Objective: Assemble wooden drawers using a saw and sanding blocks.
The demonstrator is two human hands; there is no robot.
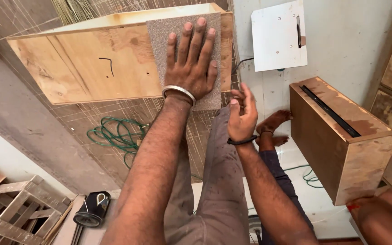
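Note:
My left hand lies flat, fingers spread, on a grey sandpaper sheet, pressing it against the face of a pale plywood box. A silver bangle circles that wrist. My right hand, with a black band at the wrist, hovers by the lower right corner of the box and of the sandpaper. Its fingers are loosely curled, the fingertips touch the box's corner, and I see nothing gripped in it.
A darker wooden box with a black slide rail stands at the right. A white panel lies behind it. Green cable coils under the plywood box. A wooden frame and a black tool sit lower left. Another person's limb shows lower right.

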